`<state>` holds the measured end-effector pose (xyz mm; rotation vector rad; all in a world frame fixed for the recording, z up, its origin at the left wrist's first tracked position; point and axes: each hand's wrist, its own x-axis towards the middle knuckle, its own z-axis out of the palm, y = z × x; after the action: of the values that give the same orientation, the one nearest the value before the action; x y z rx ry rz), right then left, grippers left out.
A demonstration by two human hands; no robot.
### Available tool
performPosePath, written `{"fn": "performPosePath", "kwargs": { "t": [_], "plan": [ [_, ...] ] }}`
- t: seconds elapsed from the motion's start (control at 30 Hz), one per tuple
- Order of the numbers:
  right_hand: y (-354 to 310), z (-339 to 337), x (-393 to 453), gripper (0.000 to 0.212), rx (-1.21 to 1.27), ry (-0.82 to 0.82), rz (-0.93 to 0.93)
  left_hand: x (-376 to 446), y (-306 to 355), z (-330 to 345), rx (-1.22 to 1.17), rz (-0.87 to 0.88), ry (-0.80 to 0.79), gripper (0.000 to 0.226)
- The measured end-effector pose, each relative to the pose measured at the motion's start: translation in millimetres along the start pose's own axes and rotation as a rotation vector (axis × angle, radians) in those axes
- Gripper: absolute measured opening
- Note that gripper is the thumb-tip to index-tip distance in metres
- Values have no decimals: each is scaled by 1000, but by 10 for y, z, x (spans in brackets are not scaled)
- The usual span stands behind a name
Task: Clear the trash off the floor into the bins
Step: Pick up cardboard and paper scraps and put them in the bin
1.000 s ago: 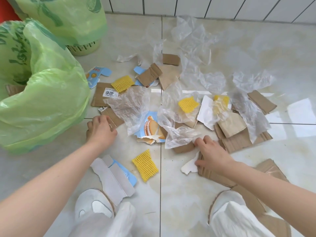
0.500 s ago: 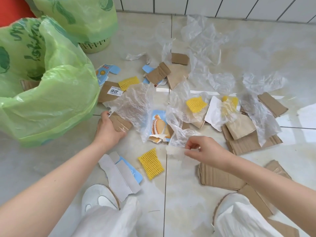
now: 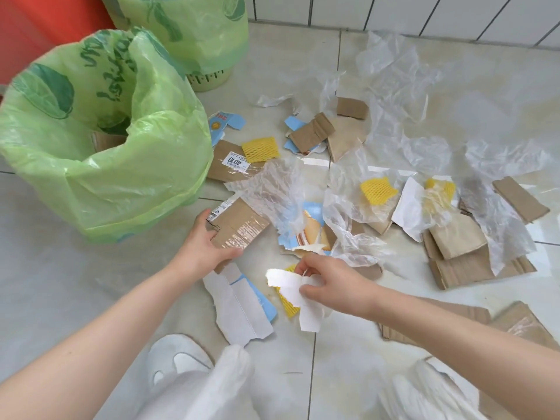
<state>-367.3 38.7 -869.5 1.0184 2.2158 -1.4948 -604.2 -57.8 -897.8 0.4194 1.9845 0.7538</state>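
The left hand grasps a taped brown cardboard piece beside the near green-lined bin. The right hand pinches a torn white paper scrap above the floor, which lies bare toward its left edge.

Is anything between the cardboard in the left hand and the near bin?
Nothing visible. The left hand grips the cardboard beside the near bin; only bare floor lies between.
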Motion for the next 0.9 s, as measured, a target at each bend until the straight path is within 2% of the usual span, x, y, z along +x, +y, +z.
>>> {"fn": "performPosePath", "kwargs": {
  "t": [0.1,0.17,0.27,0.37,0.47,0.6,0.7,0.8,0.9],
  "plan": [
    [-84,42,50,20,-7,-26,21,-101,-28,-51,-71,-19,-32,107],
    [-157,87,88,21,-26,-48,36,-184,-63,-127,-107,-42,-45,89],
    [-261,115,124,18,-213,-148,-10,-287,-76,-211,-174,-138,-180,55],
    [-392,54,206,18,-339,-179,-82,-343,-135,-238,-164,-154,-222,36],
    [-521,-104,349,17,-391,-64,-155,-396,-183,-255,-164,-112,-221,29],
    [-580,-223,487,19,-500,75,-294,-439,-220,-362,-20,-43,-253,19],
    [-627,-220,520,18,-479,46,-332,-445,-203,-436,98,11,-291,11],
    [-702,-160,536,12,-477,2,-364,-452,-147,-486,329,112,-342,9],
    [-784,-68,591,13,-556,-84,-380,-448,-93,-502,342,179,-323,10]
  ]
}}
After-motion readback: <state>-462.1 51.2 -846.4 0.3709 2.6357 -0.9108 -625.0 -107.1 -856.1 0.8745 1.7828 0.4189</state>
